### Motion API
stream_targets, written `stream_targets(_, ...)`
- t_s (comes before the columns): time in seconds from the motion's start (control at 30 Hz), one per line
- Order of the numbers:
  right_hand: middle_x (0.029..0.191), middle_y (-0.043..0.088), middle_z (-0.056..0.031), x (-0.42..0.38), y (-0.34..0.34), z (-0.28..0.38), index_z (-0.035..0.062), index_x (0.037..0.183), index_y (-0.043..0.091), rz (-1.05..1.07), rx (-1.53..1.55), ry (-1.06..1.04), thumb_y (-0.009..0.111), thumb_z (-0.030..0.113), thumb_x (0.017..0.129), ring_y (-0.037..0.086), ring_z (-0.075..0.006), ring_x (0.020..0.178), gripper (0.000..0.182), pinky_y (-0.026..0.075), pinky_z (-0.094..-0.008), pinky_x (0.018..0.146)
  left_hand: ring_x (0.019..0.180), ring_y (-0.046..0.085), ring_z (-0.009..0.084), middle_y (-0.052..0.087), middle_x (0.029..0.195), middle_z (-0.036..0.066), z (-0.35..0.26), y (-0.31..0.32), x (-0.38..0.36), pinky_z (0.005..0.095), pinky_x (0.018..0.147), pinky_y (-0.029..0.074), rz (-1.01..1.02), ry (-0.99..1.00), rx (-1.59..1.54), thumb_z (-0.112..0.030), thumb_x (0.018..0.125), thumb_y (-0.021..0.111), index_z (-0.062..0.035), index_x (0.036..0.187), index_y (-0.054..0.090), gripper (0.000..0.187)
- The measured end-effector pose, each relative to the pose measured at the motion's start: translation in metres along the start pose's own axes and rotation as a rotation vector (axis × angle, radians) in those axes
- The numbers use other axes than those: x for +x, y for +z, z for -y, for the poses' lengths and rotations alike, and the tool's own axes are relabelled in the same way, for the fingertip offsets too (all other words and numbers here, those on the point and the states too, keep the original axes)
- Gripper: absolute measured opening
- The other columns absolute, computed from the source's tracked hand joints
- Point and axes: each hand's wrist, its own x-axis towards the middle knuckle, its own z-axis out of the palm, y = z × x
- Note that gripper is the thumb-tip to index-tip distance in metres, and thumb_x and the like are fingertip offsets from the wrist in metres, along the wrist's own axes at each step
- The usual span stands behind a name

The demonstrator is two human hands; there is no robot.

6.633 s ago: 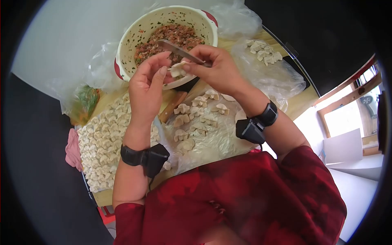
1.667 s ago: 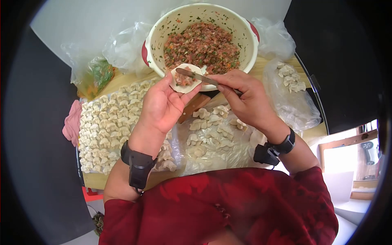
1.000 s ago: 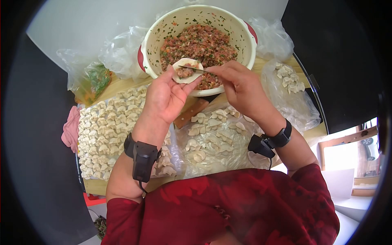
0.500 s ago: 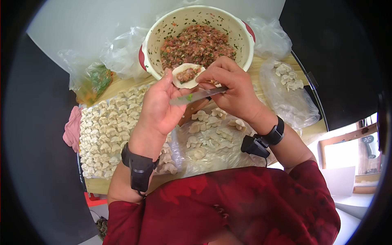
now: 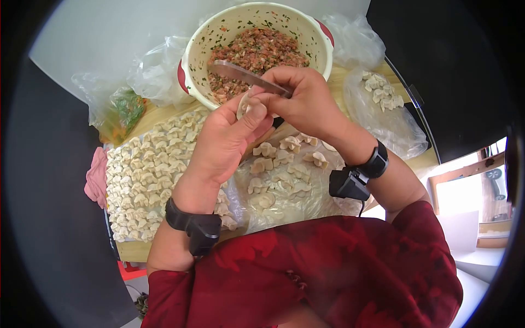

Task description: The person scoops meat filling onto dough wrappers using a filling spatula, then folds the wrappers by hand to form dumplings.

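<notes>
A round dough wrapper [image 5: 244, 105], folded over, sits between the fingertips of both hands, just below the near rim of the bowl. My left hand [image 5: 225, 136] grips it with the thumb on top. My right hand [image 5: 306, 104] pinches its right edge and also holds a flat metal blade [image 5: 240, 72], which points up and left over the bowl. The filling inside the wrapper is hidden now. Behind the hands, the large cream bowl [image 5: 194, 46] contains chopped meat filling [image 5: 262, 50] with green bits.
Rows of dumplings [image 5: 147, 180] cover the left of the wooden table [image 5: 134, 251]. More dumplings [image 5: 284, 158] lie on plastic sheeting in the middle. Plastic bags [image 5: 158, 71] stand at the back left, others [image 5: 355, 44] at the right. A pink cloth [image 5: 97, 177] hangs at the left edge.
The wrapper, open with filling showing before, is now folded between my fingers. My left thumb has closed over it. The blade has swung from pointing lower left to upper left, over the bowl.
</notes>
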Motion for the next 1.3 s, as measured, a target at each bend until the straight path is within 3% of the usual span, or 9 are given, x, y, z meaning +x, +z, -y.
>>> stream_targets(0.07,0.075,0.065,0.0017,0.004,-0.001,0.0,0.0006,0.087,0.068,0.048,0.038,-0.04,0.072,0.003,0.081,0.056,-0.0039,0.067,0.008,0.046,-0.0218,0.06,0.112,0.055,0.0115,0.055,0.127,0.004,0.002,0.003,0.001,0.0289,0.095,0.049,-0.037,-0.01,0.075,-0.015,0.093,0.064,-0.0002,0.125,0.054,0.037)
stream_targets(0.23,0.076,0.066,0.001,0.011,-0.002,0.01,0.0009,0.085,0.069,0.139,0.0,-0.1,0.072,0.003,0.08,0.058,-0.0043,0.069,0.007,0.048,-0.0215,0.062,0.107,0.057,0.0098,0.056,0.125,0.002,0.008,0.003,0.004,0.0259,0.09,0.051,0.02,0.088,0.223,-0.006,0.09,0.066,0.0013,0.129,0.052,0.042)
stream_targets(0.4,0.078,0.067,0.0012,0.018,-0.001,0.01,0.0018,0.087,0.07,0.258,0.043,-0.024,0.073,0.006,0.08,0.059,-0.0049,0.069,0.009,0.048,-0.0212,0.062,0.107,0.06,0.0159,0.059,0.125,0.006,0.005,0.005,0.0,0.0302,0.096,0.049,-0.027,0.016,0.153,-0.013,0.094,0.062,-0.0014,0.125,0.055,0.033)
stream_targets(0.47,0.08,0.068,0.0003,0.019,-0.005,0.013,0.003,0.093,0.07,0.096,0.012,-0.029,0.075,0.011,0.081,0.06,-0.0057,0.072,0.015,0.049,-0.0221,0.065,0.107,0.061,0.0171,0.06,0.123,0.007,0.002,0.005,-0.001,0.0302,0.096,0.049,-0.061,-0.011,0.093,-0.014,0.096,0.06,-0.0004,0.124,0.056,0.032)
stream_targets(0.5,0.087,0.068,-0.001,0.016,-0.009,0.015,0.003,0.103,0.067,0.128,0.162,0.108,0.076,0.016,0.082,0.061,-0.0071,0.079,0.026,0.05,-0.0234,0.07,0.105,0.062,0.0157,0.06,0.121,0.008,0.001,0.001,-0.002,0.0299,0.094,0.051,-0.052,0.011,0.086,-0.015,0.096,0.059,0.0002,0.126,0.056,0.033)
stream_targets(0.63,0.085,0.065,-0.0015,0.004,-0.02,-0.003,0.0008,0.102,0.064,0.215,0.109,0.068,0.083,0.024,0.076,0.06,-0.0083,0.078,0.04,0.05,-0.0241,0.071,0.101,0.063,0.0138,0.065,0.113,0.01,-0.005,-0.009,-0.006,0.0291,0.093,0.052,-0.038,0.101,0.129,-0.017,0.098,0.056,0.001,0.127,0.057,0.034)
stream_targets(0.87,0.079,0.062,0.0021,-0.009,-0.006,-0.004,0.0018,0.093,0.066,0.122,0.14,0.071,0.081,0.018,0.078,0.055,-0.0053,0.074,0.027,0.048,-0.024,0.067,0.096,0.063,0.0107,0.066,0.112,0.009,-0.004,-0.007,-0.005,0.0255,0.085,0.052,0.005,0.11,0.148,-0.02,0.099,0.056,0.0003,0.127,0.058,0.035)
stream_targets(1.1,0.077,0.062,0.0038,-0.011,-0.001,-0.01,0.0017,0.092,0.066,0.067,0.186,0.098,0.076,0.015,0.082,0.053,-0.0045,0.072,0.02,0.046,-0.023,0.065,0.094,0.061,0.0083,0.065,0.115,0.006,-0.005,-0.017,-0.008,0.0228,0.078,0.052,-0.178,0.253,0.369,-0.014,0.092,0.066,-0.0016,0.123,0.062,0.034)
stream_targets(1.3,0.072,0.061,0.0033,-0.012,0.004,-0.013,0.0018,0.09,0.068,0.01,0.125,-0.057,0.075,0.015,0.083,0.051,-0.004,0.066,0.017,0.043,-0.0228,0.059,0.087,0.061,0.0085,0.066,0.11,0.006,0.0,-0.018,-0.006,0.0221,0.07,0.051,-0.236,0.339,0.5,-0.009,0.088,0.07,-0.0006,0.114,0.067,0.028)
